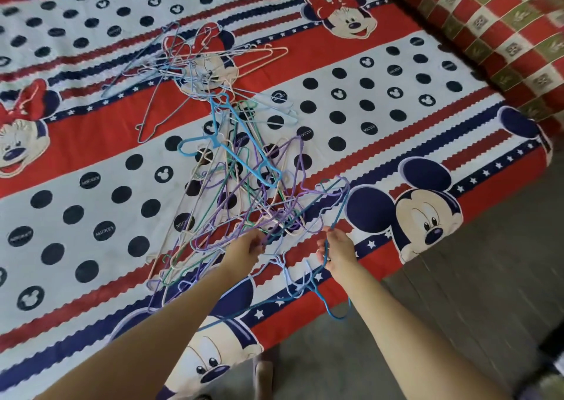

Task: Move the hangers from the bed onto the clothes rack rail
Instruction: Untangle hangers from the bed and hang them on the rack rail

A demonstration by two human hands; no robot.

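The bed sheet (91,161) is banded in red, white and navy, with navy dots, white stars on navy stripes and cartoon mouse faces wearing red bows. The tangled hangers (244,186) are purple, green, cream, pale pink and light blue; 1 thicker hanger (241,155) is bright blue. The blanket (488,27) beside them is checked in red, white and olive. The floor (457,293) is grey.

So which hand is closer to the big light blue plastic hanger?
The left hand. It grips wire hangers just below the light blue plastic hanger. The right hand holds a blue wire hanger farther off, at the bed's edge.
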